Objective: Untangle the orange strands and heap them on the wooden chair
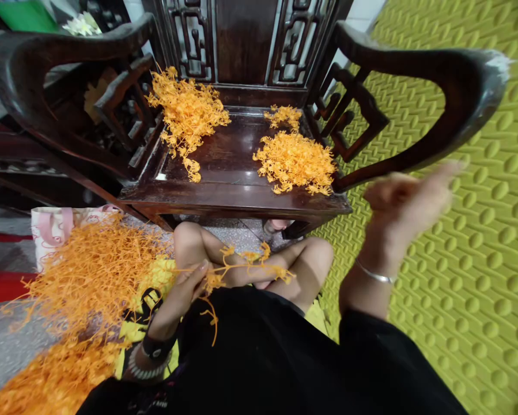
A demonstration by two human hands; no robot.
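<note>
My left hand (192, 278), with a dark band and a pale coil on its wrist, is closed around a thin orange branched sprig (241, 266). Small curled tufts hang off the sprig, which stretches rightward over my crossed legs. Raised to the right, near the chair's armrest, my right hand (403, 199) wears a silver bangle; motion smears its fingers, and I see nothing clearly held in them. On the wooden chair seat (235, 147) lie a left pile of orange tufts (189, 109), a right pile (297, 161) and a small clump (283, 117) behind it.
Beside my left leg a big heap of orange stems (98, 271) spreads over the floor, with more orange pieces (55, 377) below it. A white bag with pink handles (53, 230) stands behind the heap. The chair's armrest (466, 86) juts out before a bumpy yellow-green surface (492, 259).
</note>
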